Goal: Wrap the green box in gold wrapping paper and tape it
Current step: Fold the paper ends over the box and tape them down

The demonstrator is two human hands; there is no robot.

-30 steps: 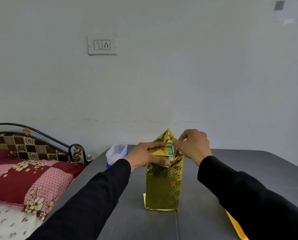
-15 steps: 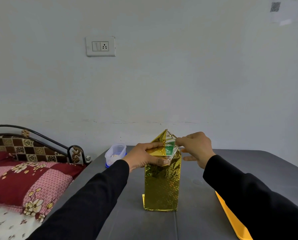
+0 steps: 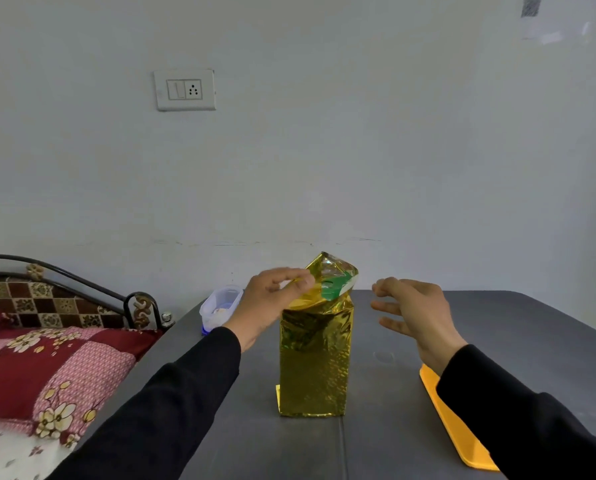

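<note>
A tall box stands upright on the grey table [image 3: 497,327], covered on its sides in gold wrapping paper [image 3: 313,368]. At its top the paper is loose and open, and a patch of the green box [image 3: 336,289] shows through. My left hand [image 3: 272,299] pinches the left paper flap at the top of the box. My right hand [image 3: 414,310] hovers to the right of the box, fingers spread and relaxed, touching nothing. No tape is visible.
A clear plastic tub [image 3: 220,304] with a blue base sits at the table's far left corner. A flat orange-yellow sheet [image 3: 452,424] lies at the right under my right sleeve. A bed with a patterned quilt [image 3: 47,368] borders the table's left side.
My right hand has let go of the top fold and drawn away to the right. The paper at the top has sprung open, showing more green. My left hand still holds its flap.
</note>
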